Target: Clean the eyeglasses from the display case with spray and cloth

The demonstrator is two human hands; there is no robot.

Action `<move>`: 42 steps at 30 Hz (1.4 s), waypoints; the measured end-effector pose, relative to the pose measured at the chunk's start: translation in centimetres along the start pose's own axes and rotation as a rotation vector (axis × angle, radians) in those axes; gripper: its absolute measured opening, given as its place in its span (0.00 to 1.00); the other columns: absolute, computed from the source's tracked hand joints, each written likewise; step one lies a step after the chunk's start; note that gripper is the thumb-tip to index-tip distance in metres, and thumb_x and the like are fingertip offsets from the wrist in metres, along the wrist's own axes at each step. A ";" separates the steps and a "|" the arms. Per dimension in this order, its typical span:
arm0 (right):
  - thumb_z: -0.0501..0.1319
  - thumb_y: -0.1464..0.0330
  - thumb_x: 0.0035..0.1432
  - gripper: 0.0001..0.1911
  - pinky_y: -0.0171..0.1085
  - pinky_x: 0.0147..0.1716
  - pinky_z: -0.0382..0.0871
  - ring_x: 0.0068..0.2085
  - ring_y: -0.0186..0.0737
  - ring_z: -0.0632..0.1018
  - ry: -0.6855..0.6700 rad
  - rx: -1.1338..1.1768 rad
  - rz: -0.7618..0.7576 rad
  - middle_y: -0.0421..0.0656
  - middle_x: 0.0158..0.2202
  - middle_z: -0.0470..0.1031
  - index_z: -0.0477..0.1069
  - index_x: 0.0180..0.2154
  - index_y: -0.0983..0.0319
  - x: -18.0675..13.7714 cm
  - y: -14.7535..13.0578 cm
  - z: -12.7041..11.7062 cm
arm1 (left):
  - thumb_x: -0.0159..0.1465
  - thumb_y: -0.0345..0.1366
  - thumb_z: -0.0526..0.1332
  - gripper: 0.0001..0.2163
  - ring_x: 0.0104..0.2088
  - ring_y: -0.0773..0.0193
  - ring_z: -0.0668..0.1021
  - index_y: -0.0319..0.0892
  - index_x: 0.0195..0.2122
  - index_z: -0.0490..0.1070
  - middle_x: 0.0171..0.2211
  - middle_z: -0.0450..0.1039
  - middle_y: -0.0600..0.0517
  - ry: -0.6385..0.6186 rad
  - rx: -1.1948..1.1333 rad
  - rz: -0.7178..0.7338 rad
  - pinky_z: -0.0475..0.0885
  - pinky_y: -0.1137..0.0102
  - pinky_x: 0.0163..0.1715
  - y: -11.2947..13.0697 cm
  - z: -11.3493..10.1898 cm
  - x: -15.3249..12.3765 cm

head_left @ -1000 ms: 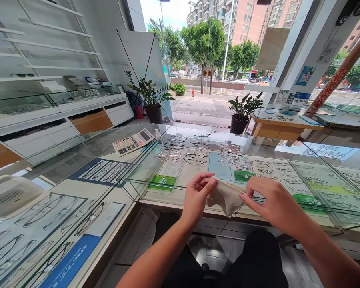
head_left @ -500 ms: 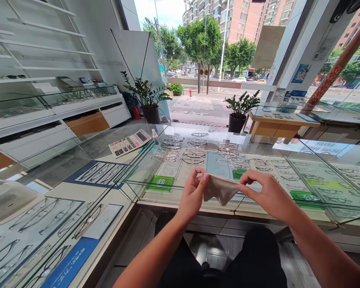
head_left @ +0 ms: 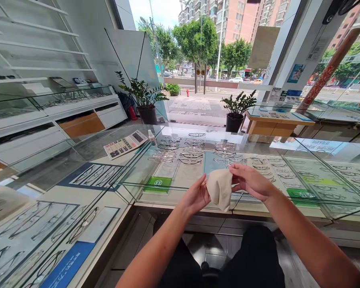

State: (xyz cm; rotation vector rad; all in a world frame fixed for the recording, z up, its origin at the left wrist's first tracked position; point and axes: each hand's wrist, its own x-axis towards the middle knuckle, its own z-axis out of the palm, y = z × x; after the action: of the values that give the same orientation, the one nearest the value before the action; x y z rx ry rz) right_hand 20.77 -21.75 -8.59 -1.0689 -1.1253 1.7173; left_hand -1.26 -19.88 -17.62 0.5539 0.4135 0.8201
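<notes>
A small beige cloth [head_left: 220, 189] hangs between my two hands, above the front edge of the glass display counter [head_left: 186, 209]. My left hand [head_left: 198, 195] grips its left side, with the fingers partly behind the fabric. My right hand [head_left: 248, 181] pinches the upper right corner between thumb and fingers. The cloth is creased and its lower end droops. Beneath the glass, just beyond my hands, rows of eyeglasses [head_left: 191, 155] lie on display. A green card [head_left: 157, 184] sits inside the case to the left of my left hand.
On the glass at the left are a calculator [head_left: 126, 145] and a small spray bottle [head_left: 151, 137]. More eyeglasses [head_left: 99, 174] fill the left case. Potted plants [head_left: 235, 120] stand beyond the counter, before the glass doors. My legs are under the counter's front edge.
The cloth has turned from stretched sideways with its lower part hanging to a more upright, front-facing fold. My right hand has moved left and slightly up, closer to my left hand.
</notes>
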 end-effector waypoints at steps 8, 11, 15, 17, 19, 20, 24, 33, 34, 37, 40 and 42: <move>0.79 0.51 0.52 0.24 0.39 0.33 0.80 0.34 0.39 0.81 0.009 0.019 0.031 0.42 0.34 0.81 0.73 0.34 0.60 1.2 1.9 -1.6 | 0.60 0.49 0.77 0.23 0.58 0.44 0.83 0.39 0.50 0.82 0.48 0.86 0.39 -0.032 0.033 0.046 0.75 0.57 0.61 -2.6 -1.0 -0.7; 0.79 0.49 0.52 0.25 0.39 0.35 0.80 0.34 0.38 0.80 0.011 -0.013 0.041 0.41 0.33 0.79 0.73 0.34 0.60 1.3 2.7 -1.9 | 0.60 0.47 0.77 0.23 0.56 0.44 0.84 0.38 0.51 0.82 0.47 0.86 0.38 0.032 0.040 0.069 0.77 0.57 0.58 -2.9 -1.3 -0.6; 0.73 0.46 0.57 0.24 0.42 0.39 0.78 0.38 0.43 0.82 0.043 -0.257 0.011 0.45 0.39 0.82 0.75 0.35 0.59 1.3 1.9 -4.3 | 0.60 0.47 0.77 0.22 0.50 0.45 0.86 0.36 0.48 0.83 0.45 0.86 0.38 0.130 0.088 0.034 0.79 0.61 0.50 -2.4 -1.6 -1.3; 0.69 0.47 0.61 0.22 0.40 0.37 0.73 0.39 0.44 0.81 0.237 -0.598 -0.102 0.47 0.41 0.83 0.76 0.34 0.60 1.5 0.5 -6.9 | 0.60 0.46 0.77 0.20 0.48 0.46 0.86 0.36 0.47 0.83 0.44 0.86 0.38 0.168 0.114 0.036 0.79 0.64 0.46 -1.8 -1.6 -2.0; 0.66 0.49 0.63 0.20 0.41 0.32 0.65 0.34 0.44 0.77 0.569 -0.972 -0.052 0.45 0.34 0.81 0.77 0.33 0.59 2.1 -0.9 -9.9 | 0.61 0.44 0.77 0.18 0.46 0.48 0.87 0.36 0.45 0.83 0.42 0.86 0.38 0.199 0.118 0.036 0.79 0.67 0.42 -0.8 -1.6 -2.7; 0.66 0.50 0.62 0.18 0.41 0.31 0.62 0.32 0.44 0.75 0.633 -1.098 0.044 0.45 0.31 0.80 0.77 0.32 0.58 2.5 -1.3 -11.2 | 0.61 0.42 0.77 0.17 0.44 0.49 0.87 0.36 0.44 0.82 0.41 0.86 0.39 0.215 0.109 0.025 0.79 0.68 0.41 -0.2 -1.5 -3.0; 0.70 0.56 0.55 0.19 0.41 0.29 0.56 0.26 0.40 0.68 0.550 -1.108 0.125 0.40 0.21 0.69 0.70 0.21 0.58 4.3 -1.2 -14.2 | 0.65 0.40 0.72 0.12 0.42 0.51 0.87 0.36 0.43 0.82 0.41 0.86 0.41 0.295 0.045 -0.072 0.80 0.66 0.42 2.6 -0.9 -3.4; 0.72 0.59 0.48 0.13 0.40 0.31 0.64 0.31 0.42 0.73 0.443 -0.912 0.131 0.43 0.24 0.76 0.77 0.22 0.61 6.0 0.7 -14.8 | 0.69 0.32 0.65 0.09 0.45 0.53 0.86 0.34 0.44 0.83 0.46 0.86 0.40 0.354 0.116 0.095 0.81 0.67 0.46 5.6 0.5 -0.7; 0.71 0.59 0.49 0.12 0.40 0.33 0.65 0.32 0.42 0.74 0.435 -0.885 0.127 0.44 0.26 0.79 0.79 0.23 0.61 5.8 0.4 -15.1 | 0.69 0.32 0.65 0.09 0.44 0.54 0.86 0.34 0.44 0.83 0.45 0.86 0.40 0.354 0.124 0.111 0.81 0.67 0.46 5.9 0.5 -0.4; 0.70 0.56 0.51 0.15 0.40 0.37 0.70 0.34 0.41 0.76 0.420 -0.792 0.102 0.48 0.33 0.84 0.82 0.28 0.61 5.0 -0.8 -16.0 | 0.71 0.31 0.63 0.09 0.42 0.56 0.86 0.35 0.44 0.83 0.44 0.86 0.41 0.363 0.136 0.155 0.82 0.68 0.43 6.9 0.5 0.7; 0.74 0.54 0.49 0.17 0.42 0.43 0.74 0.41 0.45 0.80 0.433 -0.508 -0.023 0.52 0.40 0.86 0.84 0.32 0.62 4.0 -2.7 -16.4 | 0.71 0.31 0.63 0.08 0.39 0.59 0.86 0.34 0.45 0.81 0.42 0.86 0.42 0.391 0.145 0.233 0.82 0.68 0.43 8.3 0.4 2.2; 0.76 0.54 0.49 0.17 0.44 0.47 0.76 0.43 0.46 0.81 0.406 -0.308 -0.133 0.51 0.41 0.85 0.84 0.33 0.61 3.8 -4.2 -15.9 | 0.70 0.31 0.65 0.07 0.37 0.60 0.85 0.34 0.45 0.81 0.40 0.86 0.43 0.396 0.167 0.284 0.82 0.69 0.42 9.4 0.5 3.5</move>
State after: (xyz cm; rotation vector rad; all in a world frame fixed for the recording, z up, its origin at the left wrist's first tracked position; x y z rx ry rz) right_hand 35.09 -12.83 -9.39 -1.4209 -1.1842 1.1745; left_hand -4.10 -12.10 -11.98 0.6140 0.7842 1.1825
